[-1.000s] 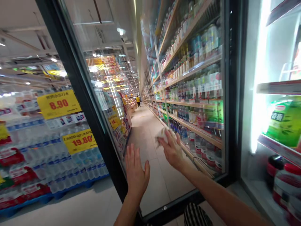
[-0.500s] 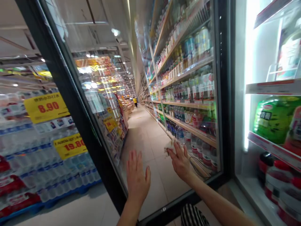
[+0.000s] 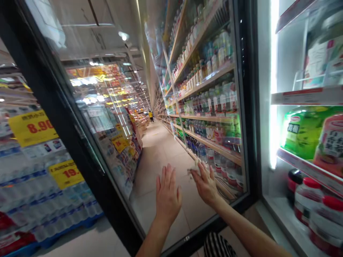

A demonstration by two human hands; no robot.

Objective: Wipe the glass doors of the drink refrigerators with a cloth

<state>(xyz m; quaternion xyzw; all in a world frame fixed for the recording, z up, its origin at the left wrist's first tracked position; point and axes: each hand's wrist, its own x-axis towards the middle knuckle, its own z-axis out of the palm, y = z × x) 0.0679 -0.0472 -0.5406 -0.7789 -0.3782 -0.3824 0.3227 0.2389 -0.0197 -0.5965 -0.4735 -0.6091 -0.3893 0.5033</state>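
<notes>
A tall glass door [image 3: 160,157] in a black frame stands in front of me, the aisle showing in its pane. My left hand [image 3: 168,196] lies flat at the lower part of the glass, fingers stretched upward and holding nothing. To its right, my right hand [image 3: 205,184] presses a crumpled pale cloth [image 3: 193,170] against the pane. Its fingers cover part of the cloth. Between my forearms, a black-and-white striped piece of fabric [image 3: 218,244] shows at the bottom edge.
On the right, a lit cooler holds a green package [image 3: 302,132] and red-capped jars [image 3: 308,200]. Stacked water bottles [image 3: 53,192] with yellow price signs [image 3: 32,126] stand left of the door. Far down the aisle is a person in yellow [image 3: 151,115].
My left hand has moved right, closer to my right hand. The right hand stays nearly in place with the cloth. The view has shifted a little, so the door frame appears further left.
</notes>
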